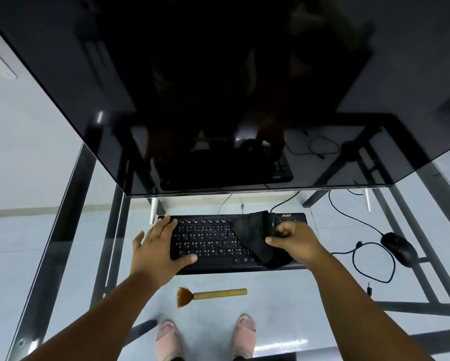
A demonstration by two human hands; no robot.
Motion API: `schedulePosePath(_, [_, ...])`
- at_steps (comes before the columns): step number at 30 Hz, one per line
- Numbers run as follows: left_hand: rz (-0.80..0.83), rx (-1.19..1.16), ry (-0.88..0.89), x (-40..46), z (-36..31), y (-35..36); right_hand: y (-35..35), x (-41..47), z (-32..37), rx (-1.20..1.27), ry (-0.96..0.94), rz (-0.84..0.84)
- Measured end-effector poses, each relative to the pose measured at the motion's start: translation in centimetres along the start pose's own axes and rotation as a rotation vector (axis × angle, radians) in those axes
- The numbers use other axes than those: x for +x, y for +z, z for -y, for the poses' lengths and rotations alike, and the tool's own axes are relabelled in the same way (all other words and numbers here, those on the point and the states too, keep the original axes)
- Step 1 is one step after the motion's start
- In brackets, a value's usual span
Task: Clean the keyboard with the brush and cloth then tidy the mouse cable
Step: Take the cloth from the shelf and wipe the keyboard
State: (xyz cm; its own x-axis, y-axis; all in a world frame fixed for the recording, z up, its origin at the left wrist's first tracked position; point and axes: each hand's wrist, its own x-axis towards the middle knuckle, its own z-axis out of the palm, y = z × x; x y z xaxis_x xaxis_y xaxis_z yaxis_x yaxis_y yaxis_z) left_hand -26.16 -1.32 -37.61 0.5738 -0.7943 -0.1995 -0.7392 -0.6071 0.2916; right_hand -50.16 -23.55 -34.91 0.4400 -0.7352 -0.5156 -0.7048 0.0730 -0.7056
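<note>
A black keyboard (210, 243) lies on the glass desk below the monitor. My left hand (156, 246) grips its left end, fingers over the top corner and thumb on the front edge. My right hand (294, 241) is closed on a dark cloth (255, 235) that drapes over the keyboard's right part. A brush (210, 295) with a wooden handle and brown bristles lies on the glass in front of the keyboard, bristles to the left. The black mouse (399, 248) sits to the right, its cable (374, 259) lying in loose loops beside it.
A large dark monitor (218, 100) looms over the back of the desk. The glass desk (309, 295) has a black frame; the floor and my feet in pink shoes (205, 337) show through it. More cables run behind the keyboard.
</note>
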Motion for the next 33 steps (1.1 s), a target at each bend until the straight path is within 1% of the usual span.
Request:
schedulePosePath(2, [-0.132, -0.14, 0.011, -0.4, -0.6, 0.2, -0.4, -0.5, -0.3, 0.16, -0.047, 0.027])
schedulePosePath(3, [-0.172, -0.252, 0.015, -0.6, -1.1, 0.3, -0.6, -0.8, -0.2, 0.212, -0.066, 0.05])
schedulePosePath(5, [-0.163, -0.543, -0.033, -0.9, -3.0, -0.1, -1.1, -1.0, -0.1, 0.264, -0.11, 0.102])
schedulePosePath(7, [-0.048, -0.812, -0.149, -1.0, -5.4, -0.9, -1.4, -1.2, 0.4, 0.322, -0.137, 0.165])
schedulePosePath(10, [0.165, -1.076, -0.284, -0.5, -8.2, -1.7, -1.7, -1.2, 1.3, 0.458, -0.185, 0.26])
schedulePosePath(12, [0.31, -1.226, -0.276, -0.2, -9.4, -2.2, -2.0, -1.5, 2.1, 0.539, -0.222, 0.324])
schedulePosePath(14, [0.417, -1.315, -0.194, -0.1, -10.3, -2.5, -2.2, -1.7, 2.8, 0.606, -0.259, 0.394])
schedulePosePath(16, [0.465, -1.361, -0.121, 0.0, -10.9, -2.6, -2.2, -1.7, 3.2, 0.628, -0.283, 0.427])
schedulePosePath(17, [0.462, -1.382, -0.095, 0.0, -11.1, -2.6, -2.2, -1.7, 3.2, 0.622, -0.288, 0.431])
schedulePosePath(20, [0.372, -1.466, -0.093, 0.1, -11.4, -2.4, -2.2, -1.8, 3.4, 0.61, -0.278, 0.421])
schedulePosePath(23, [0.306, -1.523, -0.138, -0.1, -11.4, -2.1, -2.0, -2.0, 3.2, 0.552, -0.262, 0.342])
schedulePosePath(26, [0.222, -1.551, -0.217, -0.3, -11.7, -1.8, -1.5, -1.9, 2.9, 0.417, -0.263, 0.197])
schedulePosePath(28, [0.125, -1.493, -0.282, -0.4, -12.1, -1.6, -1.2, -2.0, 2.8, 0.343, -0.267, 0.107])
schedulePosePath(29, [0.075, -1.446, -0.293, -0.5, -12.2, -1.6, -1.1, -2.2, 2.8, 0.333, -0.286, 0.107])
schedulePosePath(31, [0.02, -1.337, -0.248, -0.7, -12.0, -1.7, -1.1, -2.7, 2.9, 0.335, -0.308, 0.195])
schedulePosePath(33, [0.05, -1.196, -0.171, -0.9, -11.5, -2.2, -1.3, -2.9, 2.8, 0.241, -0.279, 0.256])
